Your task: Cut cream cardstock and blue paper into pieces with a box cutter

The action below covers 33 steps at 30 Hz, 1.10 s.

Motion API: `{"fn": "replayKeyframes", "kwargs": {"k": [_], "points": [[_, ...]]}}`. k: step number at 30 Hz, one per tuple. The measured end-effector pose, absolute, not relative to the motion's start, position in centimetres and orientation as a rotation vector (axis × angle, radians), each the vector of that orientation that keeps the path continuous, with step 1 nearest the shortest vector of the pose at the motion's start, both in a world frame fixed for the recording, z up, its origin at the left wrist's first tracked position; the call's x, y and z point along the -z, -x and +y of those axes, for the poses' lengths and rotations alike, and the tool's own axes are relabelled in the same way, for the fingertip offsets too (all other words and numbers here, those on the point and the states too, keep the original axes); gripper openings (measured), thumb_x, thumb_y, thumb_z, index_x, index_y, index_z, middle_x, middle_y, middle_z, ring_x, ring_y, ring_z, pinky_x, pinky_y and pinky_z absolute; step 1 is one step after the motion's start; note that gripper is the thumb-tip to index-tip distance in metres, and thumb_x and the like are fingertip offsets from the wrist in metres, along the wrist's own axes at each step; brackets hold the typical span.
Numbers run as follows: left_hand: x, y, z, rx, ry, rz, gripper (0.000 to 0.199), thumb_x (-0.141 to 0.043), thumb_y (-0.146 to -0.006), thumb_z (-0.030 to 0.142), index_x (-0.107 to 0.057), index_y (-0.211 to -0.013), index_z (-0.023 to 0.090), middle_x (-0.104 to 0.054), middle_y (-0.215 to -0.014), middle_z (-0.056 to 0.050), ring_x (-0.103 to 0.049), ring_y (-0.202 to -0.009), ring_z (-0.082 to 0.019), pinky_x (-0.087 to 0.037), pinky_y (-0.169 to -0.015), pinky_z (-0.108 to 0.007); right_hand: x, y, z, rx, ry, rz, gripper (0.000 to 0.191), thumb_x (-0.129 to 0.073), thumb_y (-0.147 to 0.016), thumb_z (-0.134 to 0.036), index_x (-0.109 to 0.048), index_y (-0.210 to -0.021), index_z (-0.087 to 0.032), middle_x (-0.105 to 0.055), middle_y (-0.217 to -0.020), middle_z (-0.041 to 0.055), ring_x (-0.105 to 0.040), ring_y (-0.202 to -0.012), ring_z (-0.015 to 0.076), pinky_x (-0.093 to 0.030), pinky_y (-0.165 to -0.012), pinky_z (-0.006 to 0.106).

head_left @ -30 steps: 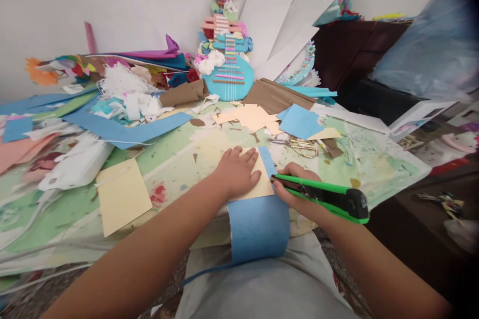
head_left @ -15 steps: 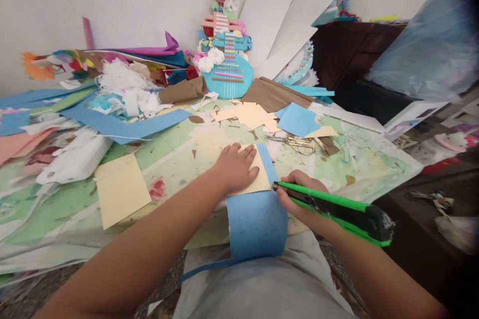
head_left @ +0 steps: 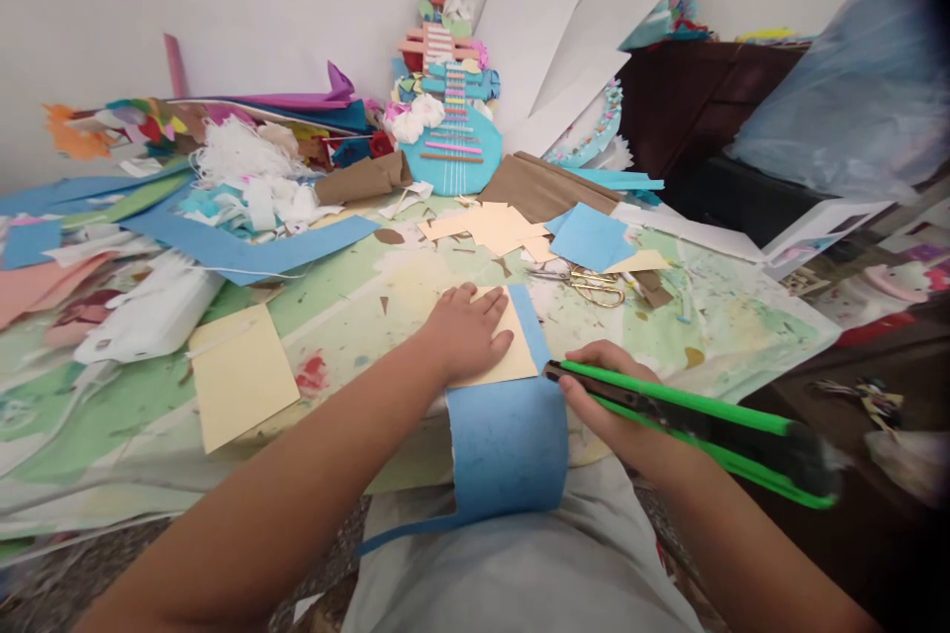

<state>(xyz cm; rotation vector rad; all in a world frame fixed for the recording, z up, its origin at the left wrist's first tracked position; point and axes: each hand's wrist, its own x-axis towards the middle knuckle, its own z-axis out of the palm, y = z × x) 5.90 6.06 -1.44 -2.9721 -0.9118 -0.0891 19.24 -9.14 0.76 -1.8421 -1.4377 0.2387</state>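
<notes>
My left hand (head_left: 475, 331) lies flat with fingers spread on a cream paper piece (head_left: 518, 353). Under that piece is a strip of blue paper (head_left: 512, 445), which shows along its right side and curls down over the table edge toward my lap. In my right hand (head_left: 605, 396) is a green and black utility knife (head_left: 690, 420). Its front end points left, close to the right edge of the blue paper by the cream piece's lower corner. I cannot make out the blade or whether it touches the paper.
A second cream sheet (head_left: 243, 376) lies to the left, near a white power strip (head_left: 152, 312). Gold-handled scissors (head_left: 586, 287) and paper scraps (head_left: 501, 227) lie beyond my hands. A blue paper guitar (head_left: 452, 153) leans at the wall. White string and cuttings (head_left: 241, 153) are heaped back left.
The utility knife's rear end has swung right and slightly down, and my right hand has shifted slightly right. My left hand stays in place on the cream paper.
</notes>
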Motion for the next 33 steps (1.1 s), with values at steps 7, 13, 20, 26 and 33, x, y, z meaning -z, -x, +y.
{"fn": "replayKeyframes", "kwargs": {"k": [7,13,20,26,33], "points": [[-0.7,-5.6,5.4,0.083,2.959,-0.65,0.036,-0.031,-0.089,0.035,-0.061,-0.089,0.014,-0.06,-0.091,-0.012,-0.053,-0.088,-0.025,-0.038,-0.075,-0.038,-2.1,-23.2,-5.5,-0.503,1.481,-1.402,0.031,-0.051,-0.079,-0.04,-0.047,-0.105,-0.024,-0.059,-0.063,-0.0016,-0.053,-0.047,0.0124,-0.041,-0.041,0.024],[-1.5,-3.2,1.9,-0.061,2.99,-0.692,0.056,-0.045,-0.075,0.061,-0.057,-0.104,0.015,-0.056,-0.108,-0.016,-0.051,-0.101,-0.029,-0.039,-0.081,-0.04,-0.8,-24.7,3.1,-0.3,1.491,-1.999,0.027,-0.048,-0.078,-0.037,-0.049,-0.101,-0.023,-0.063,-0.082,0.0025,-0.061,-0.074,0.0173,-0.046,-0.068,0.03],[1.9,1.5,-2.9,0.159,2.771,-0.961,0.039,-0.047,-0.083,0.028,-0.047,-0.122,0.023,-0.052,-0.126,-0.008,-0.047,-0.111,-0.027,-0.032,-0.089,-0.047,0.6,-23.7,6.5,-0.253,1.519,-2.214,0.037,-0.059,-0.07,-0.031,-0.051,-0.106,-0.024,-0.062,-0.075,0.0024,-0.058,-0.068,0.0205,-0.042,-0.063,0.03],[3.6,2.9,-3.3,0.649,2.665,-0.956,0.036,-0.038,-0.081,0.009,-0.058,-0.11,0.015,-0.062,-0.109,-0.008,-0.053,-0.098,-0.025,-0.038,-0.083,-0.043,0.5,-23.7,6.5,-0.186,1.589,-2.269,0.041,-0.059,-0.071,-0.031,-0.046,-0.109,-0.024,-0.058,-0.066,0.0023,-0.053,-0.061,0.0211,-0.036,-0.056,0.029],[6.6,5.7,-9.3,1.376,2.673,-2.196,0.021,-0.055,-0.074,0.035,-0.066,-0.089,0.027,-0.057,-0.072,-0.002,-0.056,-0.073,-0.019,-0.047,-0.069,-0.034,0.6,-23.6,6.4,-0.269,1.583,-2.225,0.046,-0.063,-0.068,-0.037,-0.041,-0.107,-0.027,-0.061,-0.081,0.0017,-0.055,-0.065,0.0182,-0.037,-0.057,0.026]]}}
